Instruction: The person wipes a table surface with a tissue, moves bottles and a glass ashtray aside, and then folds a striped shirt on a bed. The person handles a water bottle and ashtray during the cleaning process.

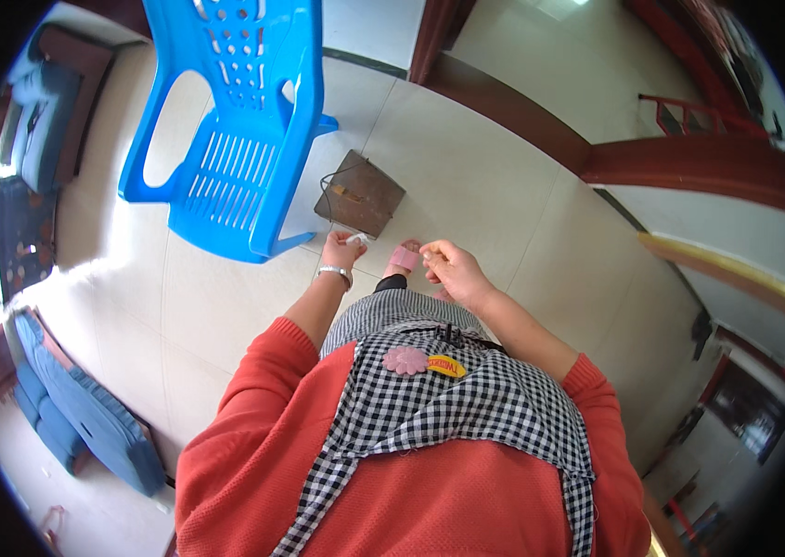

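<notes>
Between the fingertips of my left hand point(338, 250) is a small crumpled white piece point(358, 238), perhaps tissue or thread. A silver-coloured metal band circles that wrist. My right hand point(455, 270) is a short way off, over the pink slipper point(405, 256) on my foot. Its thumb and index finger come together, and whether anything thin lies between them is not visible. Beyond my left hand, a brown flat-topped box point(365, 198) rests on the tiled floor, with a dark cord and a small yellowish piece on top.
A blue plastic armchair point(232, 174) stands ahead on the left. Blue-covered sofas point(86, 404) line the left side. A brown wooden threshold point(511, 111) crosses ahead on the right, with a red metal frame point(685, 115) beyond it. Pale tiles point(545, 230) cover the floor.
</notes>
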The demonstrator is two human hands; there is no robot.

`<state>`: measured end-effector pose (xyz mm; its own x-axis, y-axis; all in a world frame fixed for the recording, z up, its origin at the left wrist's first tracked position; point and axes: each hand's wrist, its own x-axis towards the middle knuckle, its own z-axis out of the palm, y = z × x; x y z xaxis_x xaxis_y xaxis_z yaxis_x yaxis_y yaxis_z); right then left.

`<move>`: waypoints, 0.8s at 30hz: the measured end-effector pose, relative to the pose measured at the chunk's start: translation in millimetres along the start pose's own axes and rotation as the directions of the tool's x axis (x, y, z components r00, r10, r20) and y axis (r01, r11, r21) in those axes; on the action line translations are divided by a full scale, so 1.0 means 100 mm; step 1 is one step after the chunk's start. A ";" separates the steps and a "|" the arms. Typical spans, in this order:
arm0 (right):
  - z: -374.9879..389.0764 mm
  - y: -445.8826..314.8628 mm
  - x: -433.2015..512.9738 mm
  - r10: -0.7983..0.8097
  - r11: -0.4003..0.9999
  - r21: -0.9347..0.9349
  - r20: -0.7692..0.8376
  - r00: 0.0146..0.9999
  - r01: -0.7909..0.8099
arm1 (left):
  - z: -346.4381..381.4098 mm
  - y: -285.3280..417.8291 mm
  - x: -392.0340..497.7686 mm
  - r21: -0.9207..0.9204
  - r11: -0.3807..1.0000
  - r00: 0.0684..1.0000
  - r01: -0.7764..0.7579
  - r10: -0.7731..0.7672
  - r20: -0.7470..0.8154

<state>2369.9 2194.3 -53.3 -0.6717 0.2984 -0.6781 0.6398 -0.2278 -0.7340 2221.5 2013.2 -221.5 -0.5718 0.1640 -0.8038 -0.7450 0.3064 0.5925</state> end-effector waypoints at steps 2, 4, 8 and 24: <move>-0.03 0.01 0.12 -0.029 0.989 -0.143 0.021 0.999 0.032 | 0.03 -0.09 0.28 0.173 0.984 0.995 -0.052 0.066 -0.078; -0.13 0.02 0.18 -0.045 0.976 -0.208 0.076 0.996 0.060 | 0.06 -0.13 0.44 0.241 0.970 0.994 0.027 0.000 -0.111; -0.51 0.01 0.18 -0.006 0.966 -0.257 0.088 0.996 0.029 | 0.12 -0.12 0.53 0.388 0.913 0.988 0.125 -0.079 -0.132; -4.37 -0.37 0.54 -0.101 0.971 0.185 -0.263 0.959 0.153 | 3.79 1.63 0.15 0.430 0.802 0.858 -0.415 0.502 -0.109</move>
<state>2473.0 2623.5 -46.2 -0.6109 0.5533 -0.5663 0.4493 -0.3466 -0.8234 2222.0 2420.8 -157.0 -0.9019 0.1924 -0.3867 -0.2130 0.5807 0.7857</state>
